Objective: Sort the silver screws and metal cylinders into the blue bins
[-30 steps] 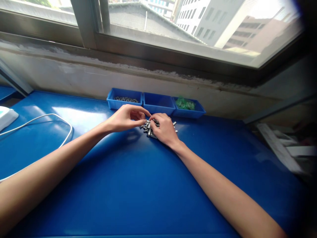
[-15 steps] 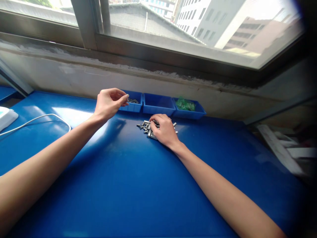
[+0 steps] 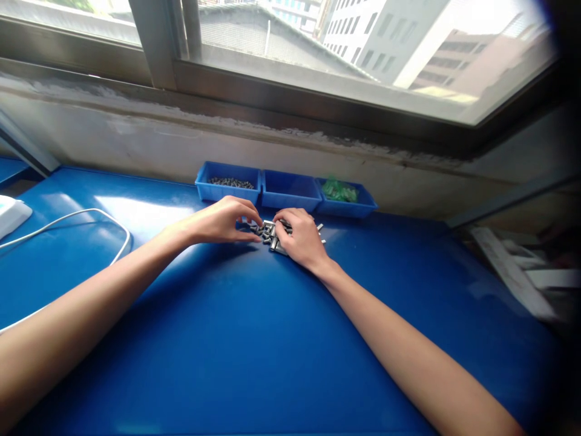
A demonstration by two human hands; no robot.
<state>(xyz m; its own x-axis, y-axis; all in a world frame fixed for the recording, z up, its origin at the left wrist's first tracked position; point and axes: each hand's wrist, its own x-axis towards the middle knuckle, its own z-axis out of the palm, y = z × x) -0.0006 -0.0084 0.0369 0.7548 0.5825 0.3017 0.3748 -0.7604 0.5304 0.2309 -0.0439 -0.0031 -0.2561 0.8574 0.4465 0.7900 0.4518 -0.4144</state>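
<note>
My left hand [image 3: 226,221] hovers beside a small pile of dark screw-like pieces [image 3: 264,232], its thumb and fingers apart with nothing visible between them. Right of that pile, my right hand [image 3: 300,236] lies with curled fingers over a silvery metal piece [image 3: 274,243]. Most of this metal is hidden under the palm, and thin metal ends stick out on the hand's right side. Behind my left hand stands a blue bin [image 3: 229,192] holding many small dark metal parts [image 3: 231,182].
A second blue bin [image 3: 290,201] stands in the middle of the row, and a third bin [image 3: 348,209] holds a green plastic bag [image 3: 338,190]. A white cable [image 3: 97,210] runs across the blue table [image 3: 254,345] at left, near a white device [image 3: 13,215].
My left hand has come down from the left bin, rightward and nearer to me, to the pile. Its pinched fingers have spread. My right hand has stayed in place.
</note>
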